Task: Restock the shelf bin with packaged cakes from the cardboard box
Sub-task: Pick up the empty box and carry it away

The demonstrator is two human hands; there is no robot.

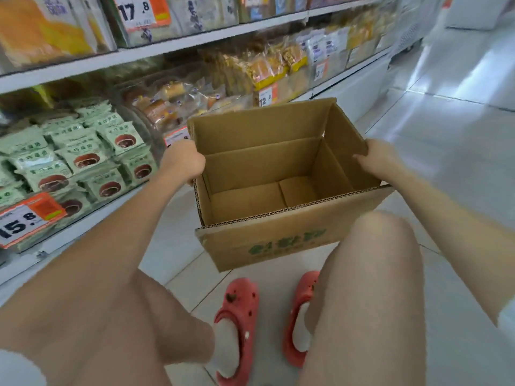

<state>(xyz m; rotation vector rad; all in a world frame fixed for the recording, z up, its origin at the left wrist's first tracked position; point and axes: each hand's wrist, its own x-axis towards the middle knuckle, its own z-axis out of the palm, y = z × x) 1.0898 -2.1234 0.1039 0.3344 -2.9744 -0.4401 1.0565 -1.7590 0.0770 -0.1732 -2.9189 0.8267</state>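
A brown cardboard box (278,238) with green print is held above the floor in front of my knees. Its flaps stand open and nothing lies inside it. My left hand (182,161) grips the box's left wall at the rim. My right hand (380,160) grips the right flap, thumb on the inner side. The clear shelf bin (80,196) at the lower left is piled with green packaged cakes (83,157) that show a brown cake on the wrapper.
White shelving runs along the left, with more bins of wrapped breads (167,104) and orange price tags (28,218). White tiled floor (446,129) stretches to the right. My bare knees and red clogs (237,316) fill the bottom of the view.
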